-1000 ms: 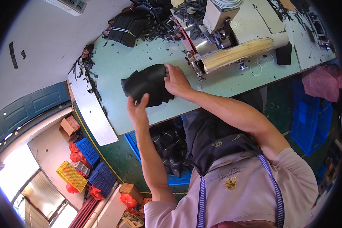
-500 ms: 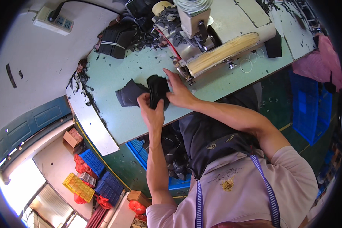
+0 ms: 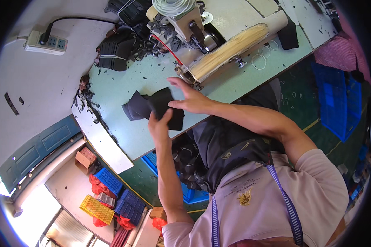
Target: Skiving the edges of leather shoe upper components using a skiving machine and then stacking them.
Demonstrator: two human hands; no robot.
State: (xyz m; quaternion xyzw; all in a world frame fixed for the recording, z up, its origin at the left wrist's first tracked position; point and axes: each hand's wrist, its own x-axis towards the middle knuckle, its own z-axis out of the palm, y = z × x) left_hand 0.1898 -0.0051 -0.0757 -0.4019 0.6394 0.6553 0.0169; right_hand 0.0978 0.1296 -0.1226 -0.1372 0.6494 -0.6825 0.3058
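Note:
A dark fabric piece (image 3: 176, 119) lies at the near side of the pale green sewing table, beneath my hands. My left hand (image 3: 160, 126) pinches its left part between thumb and fingers, where a raised edge is blurred. My right hand (image 3: 193, 100) is open: the thumb rests on the piece and the fingers stretch out past its far edge. Just to the left lies a fanned pile of dark cut pieces (image 3: 135, 107), partly overlapped by the held one. Beyond my right fingertips stands the sewing machine (image 3: 231, 51), with a wooden-faced arm.
A tied stack of dark pieces (image 3: 113, 51) and black scraps (image 3: 152, 49) lie at the back left. White thread (image 3: 259, 61) loops beside the machine. A blue crate (image 3: 189, 193) of dark pieces stands under the table edge. A power strip (image 3: 47, 42) is on the left wall.
The dark material between my hands now lies spread wider and flatter. My left hand has shifted slightly left and nearer; my right thumb now rests on the piece. The whole view has also shifted.

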